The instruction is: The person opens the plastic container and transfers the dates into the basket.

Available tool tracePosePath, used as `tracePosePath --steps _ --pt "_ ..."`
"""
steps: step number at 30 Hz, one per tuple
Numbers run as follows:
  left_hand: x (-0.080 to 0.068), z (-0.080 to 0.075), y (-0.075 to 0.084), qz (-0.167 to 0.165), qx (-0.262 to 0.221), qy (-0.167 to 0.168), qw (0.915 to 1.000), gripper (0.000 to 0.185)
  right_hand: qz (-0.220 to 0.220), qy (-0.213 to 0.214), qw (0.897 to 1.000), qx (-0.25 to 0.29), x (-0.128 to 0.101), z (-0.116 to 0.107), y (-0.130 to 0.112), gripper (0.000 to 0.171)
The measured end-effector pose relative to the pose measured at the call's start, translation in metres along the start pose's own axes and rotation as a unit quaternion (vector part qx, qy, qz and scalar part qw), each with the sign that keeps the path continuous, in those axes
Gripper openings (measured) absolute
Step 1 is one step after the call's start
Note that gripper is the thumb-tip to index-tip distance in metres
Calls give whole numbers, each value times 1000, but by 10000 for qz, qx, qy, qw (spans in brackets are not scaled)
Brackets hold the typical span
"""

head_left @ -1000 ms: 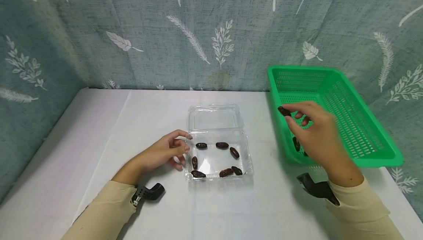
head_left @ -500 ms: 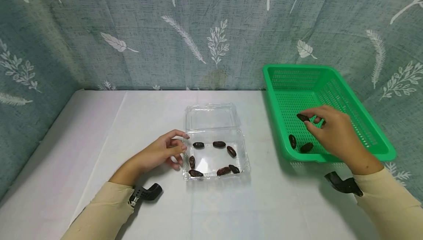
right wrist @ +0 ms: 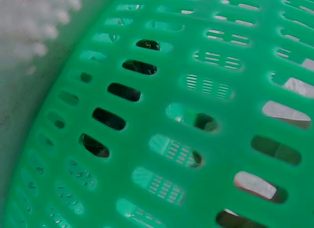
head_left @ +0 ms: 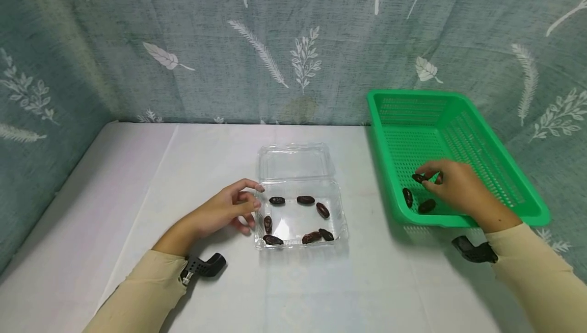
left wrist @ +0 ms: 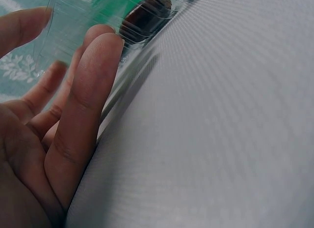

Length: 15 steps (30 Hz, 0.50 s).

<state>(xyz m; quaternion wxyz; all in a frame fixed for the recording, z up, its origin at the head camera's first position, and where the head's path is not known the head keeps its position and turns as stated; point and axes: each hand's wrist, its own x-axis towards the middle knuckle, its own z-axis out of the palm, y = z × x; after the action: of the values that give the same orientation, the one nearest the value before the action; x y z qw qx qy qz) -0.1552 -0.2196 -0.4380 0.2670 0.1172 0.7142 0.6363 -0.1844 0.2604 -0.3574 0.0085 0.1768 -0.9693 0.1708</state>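
Right hand [head_left: 458, 190] is inside the green perforated basket [head_left: 504, 190], low over its floor; its grip pinches one dark date [head_left: 418, 178] between thumb and fingertips; two more dates [head_left: 416, 201] lie on the basket floor just beside it, near the front wall; the right wrist view shows only the basket's slotted green wall [right wrist: 196, 115], close up. Left hand [head_left: 227, 213] rests on the white tabletop [head_left: 137, 195] against the left side of the clear plastic clamshell box [head_left: 302, 190]; its grip is released, fingers relaxed, fingertips [left wrist: 98, 46] touching the box wall; the box lid lies open toward the rear; seven dates [head_left: 305, 200] lie in the box. A leaf-patterned curtain [head_left: 293, 42] hangs behind the tabletop.
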Motion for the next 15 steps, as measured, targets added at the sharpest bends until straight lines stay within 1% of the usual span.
tracePosePath --steps 4,10,15 --pt "1 1 1 25 22 -23 10000 49 188 -374 9991 51 0 1 3 22" --pt "0 1 1 39 68 -30 10000 49 450 -949 9945 11 4 1 5 23" --pt "0 1 1 62 81 -37 9999 50 491 -1217 9913 -41 5 2 7 24"
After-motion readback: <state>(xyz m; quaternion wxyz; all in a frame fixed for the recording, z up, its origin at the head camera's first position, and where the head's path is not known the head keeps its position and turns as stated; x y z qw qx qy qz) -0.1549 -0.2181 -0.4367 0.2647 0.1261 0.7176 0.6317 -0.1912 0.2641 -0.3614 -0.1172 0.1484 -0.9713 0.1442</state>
